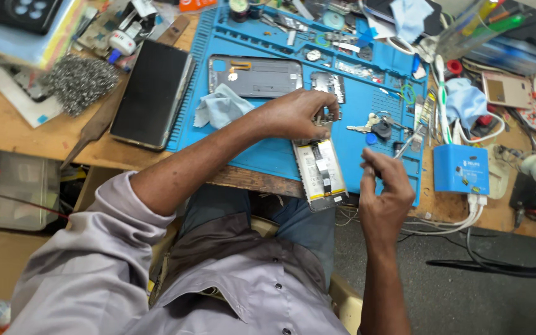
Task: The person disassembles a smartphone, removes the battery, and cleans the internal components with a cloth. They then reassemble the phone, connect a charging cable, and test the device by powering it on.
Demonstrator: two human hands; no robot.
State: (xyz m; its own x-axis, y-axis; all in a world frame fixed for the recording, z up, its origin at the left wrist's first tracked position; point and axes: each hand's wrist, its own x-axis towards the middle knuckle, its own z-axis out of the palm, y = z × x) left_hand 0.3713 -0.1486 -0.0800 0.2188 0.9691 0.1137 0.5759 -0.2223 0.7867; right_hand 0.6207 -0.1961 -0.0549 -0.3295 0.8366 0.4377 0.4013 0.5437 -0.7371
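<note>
An opened phone [321,172] lies on the near edge of the blue work mat [268,155], its battery and a flex cable exposed, its lower end hanging past the bench edge. My left hand [296,113] rests on the phone's top end, fingers closed on it. My right hand [384,186] hovers just right of the phone and pinches thin metal tweezers [409,141] that point up and to the right.
A grey phone back cover [262,75] and a blue cloth [221,105] lie on the mat behind my left hand. Keys [370,126] sit right of it. A dark phone [153,93], steel wool [80,80], a blue box [461,169] and cables crowd the bench.
</note>
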